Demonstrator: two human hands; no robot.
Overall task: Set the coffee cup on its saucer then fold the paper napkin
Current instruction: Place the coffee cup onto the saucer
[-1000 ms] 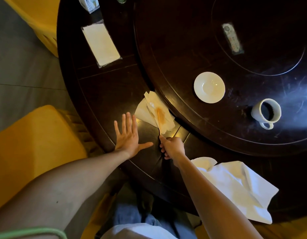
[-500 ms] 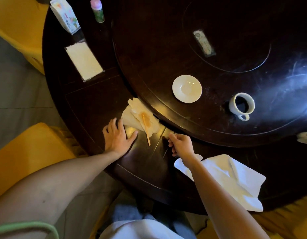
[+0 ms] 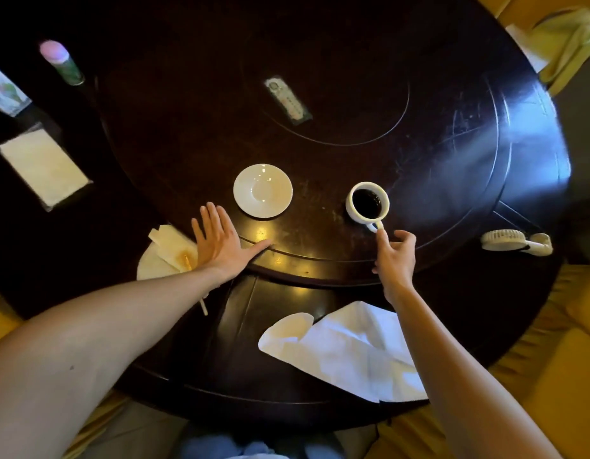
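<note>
At the cup's handle, R hand (image 3: 395,258) has its index fingertip (image 3: 381,234) touching the loop's near side; thumb and other fingers are spread and slightly curled, not closed round anything. Cup (image 3: 367,202) is white, upright, w/ dark coffee inside, standing on the raised turntable (image 3: 419,167), handle toward the person. It sits just beyond R fingertips and is apart from the saucer (image 3: 263,190), which lies to its left, bare, on the same turntable.

L hand (image 3: 217,243) lies flat, palm down, fingers straight and close together, thumb stretched out to the right along the turntable's edge. Its fingertips are near the saucer's near-left rim but not touching. Just left of L hand, partly under the wrist, is a crumpled stained napkin (image 3: 167,251) w/ a thin stick (image 3: 203,306) poking out below the forearm.

Near R forearm, on the table (image 3: 220,352) edge closest to the person, lies a larger white napkin (image 3: 346,352), unfolded and creased, one corner rounded.

Further out: small white fan (image 3: 515,241) at right, flat label-like strip (image 3: 287,99) at turntable centre, tissue pack (image 3: 42,165), pink-capped bottle (image 3: 60,62) and carton (image 3: 5,91) at far left. Yellow seats (image 3: 532,376) surround the table.
</note>
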